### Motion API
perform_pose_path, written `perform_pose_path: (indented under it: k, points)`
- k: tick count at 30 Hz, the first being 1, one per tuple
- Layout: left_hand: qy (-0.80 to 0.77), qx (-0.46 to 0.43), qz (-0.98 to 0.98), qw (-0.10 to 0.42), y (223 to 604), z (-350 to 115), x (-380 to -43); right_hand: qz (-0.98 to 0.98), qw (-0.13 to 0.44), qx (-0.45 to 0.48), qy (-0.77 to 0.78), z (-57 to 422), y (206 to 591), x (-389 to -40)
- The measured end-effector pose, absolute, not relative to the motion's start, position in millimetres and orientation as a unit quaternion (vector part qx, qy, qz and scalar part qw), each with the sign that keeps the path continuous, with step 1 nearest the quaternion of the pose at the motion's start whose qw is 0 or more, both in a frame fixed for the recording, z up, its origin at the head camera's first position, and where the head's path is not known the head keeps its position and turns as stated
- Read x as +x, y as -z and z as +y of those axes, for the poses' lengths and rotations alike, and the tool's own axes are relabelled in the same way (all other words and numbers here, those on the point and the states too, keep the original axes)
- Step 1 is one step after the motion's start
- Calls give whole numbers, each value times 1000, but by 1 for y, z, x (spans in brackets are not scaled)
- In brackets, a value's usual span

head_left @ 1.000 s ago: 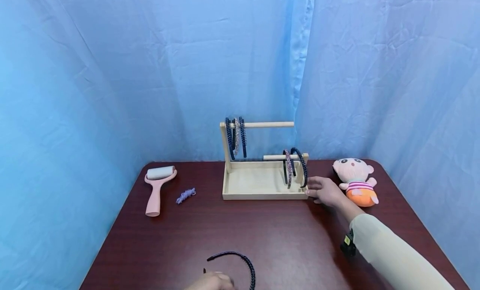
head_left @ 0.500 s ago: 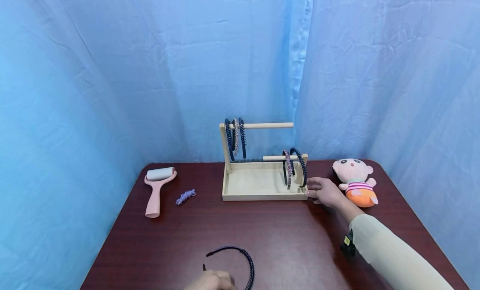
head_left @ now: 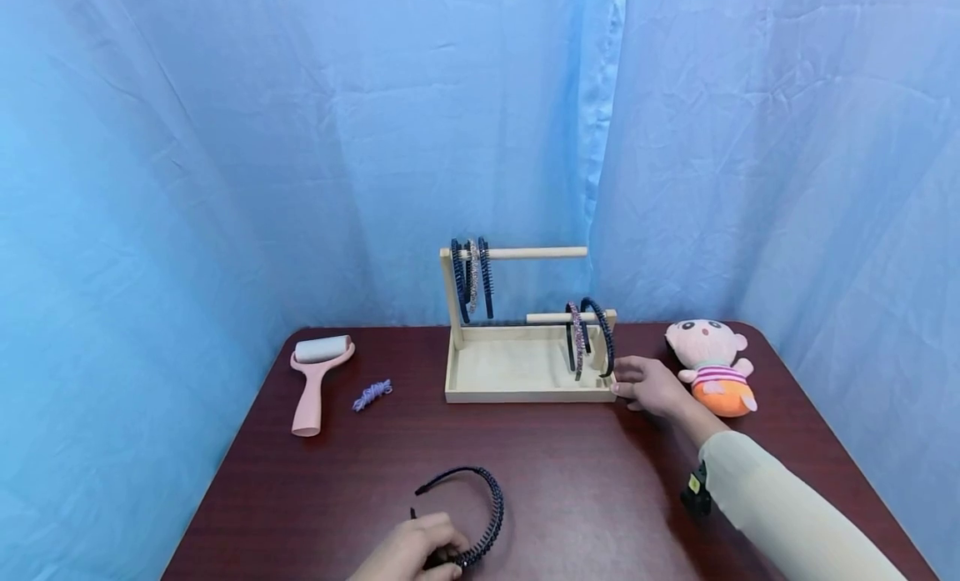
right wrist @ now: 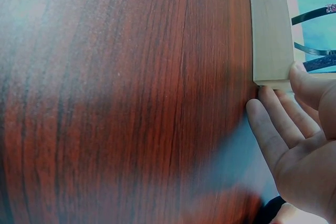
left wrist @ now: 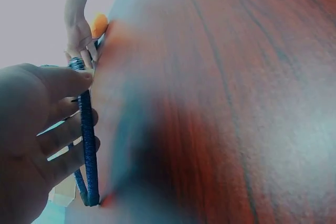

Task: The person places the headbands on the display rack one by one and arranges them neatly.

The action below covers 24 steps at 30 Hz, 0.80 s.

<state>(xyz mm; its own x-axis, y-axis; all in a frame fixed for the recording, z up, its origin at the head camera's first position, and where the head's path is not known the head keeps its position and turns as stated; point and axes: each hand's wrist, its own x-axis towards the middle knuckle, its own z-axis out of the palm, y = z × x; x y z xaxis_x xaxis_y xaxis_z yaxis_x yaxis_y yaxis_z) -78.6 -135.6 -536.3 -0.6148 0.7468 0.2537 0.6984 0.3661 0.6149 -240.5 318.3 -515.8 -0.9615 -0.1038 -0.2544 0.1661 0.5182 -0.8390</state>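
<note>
Near the front of the table, my left hand (head_left: 420,548) grips a dark beaded headband (head_left: 496,514) by one side; its open arc faces left. In the left wrist view, thumb and fingers close around the headband (left wrist: 90,156) just over the wood. Farther back, my right hand (head_left: 652,387) rests against the right end of a wooden headband rack (head_left: 528,395). From the right wrist, the fingers (right wrist: 278,121) look extended and touch the corner of the rack's tray, thumb at its rim. Several headbands hang on the upper rod (head_left: 540,252), others on the lower rod (head_left: 547,318).
A plush doll (head_left: 718,373) in orange pants lies right of my right hand. At the left are a pink-handled roller (head_left: 309,402) and a small purple cord bundle (head_left: 372,393). A blue curtain (head_left: 375,147) surrounds the dark red table (head_left: 337,481).
My left hand has moved forward from the front edge with the headband, and more of both shows. The right hand has stayed at the rack's end.
</note>
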Motion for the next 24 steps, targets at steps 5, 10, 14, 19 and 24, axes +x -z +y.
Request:
perform_pose_path:
  k: [5, 10, 14, 19, 24]
  points:
    - [-403, 397, 825, -2, 530, -131, -81, 860, 140, 23, 490, 318, 516, -239]
    - [-437, 371, 817, -58, 518, -122, -88, 859, 137, 17, 493, 318, 516, -240]
    - [-475, 335, 811, -65, 506, -113, -98, 859, 135, 18, 493, 318, 516, -240]
    - [-506, 295, 807, -68, 494, -98, -118, 861, 136, 17, 489, 318, 516, -241]
    - [-538, 269, 797, -54, 481, -78, -136, 860, 136, 17, 491, 319, 517, -241]
